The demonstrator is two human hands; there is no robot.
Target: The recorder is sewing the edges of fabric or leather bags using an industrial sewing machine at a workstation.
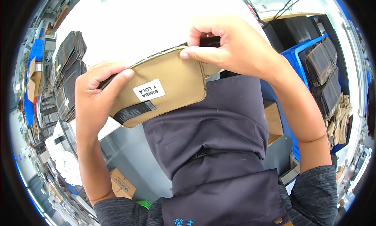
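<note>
Both my hands hold up a flat tan fabric pouch (178,75) with rounded corners, its upper edge showing a dark fabric rim. A white label (149,90) with dark lettering is sewn on its face, and a dark care label (135,111) lies by the lower edge. My left hand (96,94) pinches the left end of the rim between thumb and fingers. At the right end of the rim, my right hand (231,47) is closed, thumb on the tan side and fingertips partly hidden behind. A dark apron (211,120) covers my lap below the pouch.
A white tabletop (133,20) spreads out ahead. Stacks of dark plaid fabric pieces (68,73) lie at its left edge. On the right, a blue bin (293,57) holds more plaid stacks (321,65) and tan pieces (338,122). Cardboard boxes (122,183) sit low down.
</note>
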